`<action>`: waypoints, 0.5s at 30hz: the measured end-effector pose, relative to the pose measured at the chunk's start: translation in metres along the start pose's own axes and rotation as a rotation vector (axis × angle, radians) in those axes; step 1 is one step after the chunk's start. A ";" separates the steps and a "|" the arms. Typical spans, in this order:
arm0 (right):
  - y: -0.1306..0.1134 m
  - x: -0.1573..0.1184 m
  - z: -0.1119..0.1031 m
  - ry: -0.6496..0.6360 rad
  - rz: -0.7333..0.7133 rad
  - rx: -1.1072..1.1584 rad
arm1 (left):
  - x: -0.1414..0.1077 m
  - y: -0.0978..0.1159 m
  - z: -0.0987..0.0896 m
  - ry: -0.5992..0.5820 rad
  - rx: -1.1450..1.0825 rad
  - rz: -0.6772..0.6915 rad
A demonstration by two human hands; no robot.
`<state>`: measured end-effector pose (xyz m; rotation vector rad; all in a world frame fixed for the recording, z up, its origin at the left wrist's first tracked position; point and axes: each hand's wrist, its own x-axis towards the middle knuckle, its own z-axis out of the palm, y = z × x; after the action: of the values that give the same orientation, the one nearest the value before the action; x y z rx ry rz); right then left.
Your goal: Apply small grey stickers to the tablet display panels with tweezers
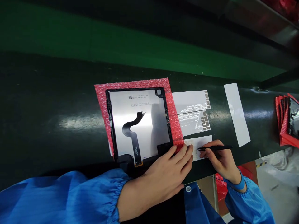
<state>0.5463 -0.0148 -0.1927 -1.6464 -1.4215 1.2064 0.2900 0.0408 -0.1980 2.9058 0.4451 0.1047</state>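
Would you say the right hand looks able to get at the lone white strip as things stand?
Probably yes: the right hand is close to the lone white strip, and nothing visible blocks the way over the bench between them, though the black pen-like tool it holds may hamper picking up.

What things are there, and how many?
Bench: one, dark green, underneath
Bubble wrap: one, red, on bench
Panel: one, silver and black, on wrap
Ribbon cable: one, black, on panel
Sheets: three, white, right of wrap
Strip: one, white, farther right
Stack: one, red and black, far right
Slim tool: one, black, at nearest sheet
Wristband: one, blue, right wrist
Sleeves: two, blue, around arms
Left hand: one, bare, by panel's corner
Right hand: one, bare, holding tool
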 end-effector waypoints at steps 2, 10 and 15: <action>0.001 0.000 -0.001 -0.008 0.011 0.006 | 0.000 0.000 0.001 0.002 -0.010 -0.006; 0.005 -0.003 -0.004 -0.005 0.055 0.017 | 0.002 -0.003 0.001 0.023 -0.030 -0.001; 0.002 0.000 -0.005 -0.024 0.088 0.009 | 0.000 -0.003 0.001 0.016 -0.021 0.003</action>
<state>0.5513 -0.0151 -0.1923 -1.7093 -1.3694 1.2837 0.2895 0.0433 -0.1997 2.8866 0.4401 0.1330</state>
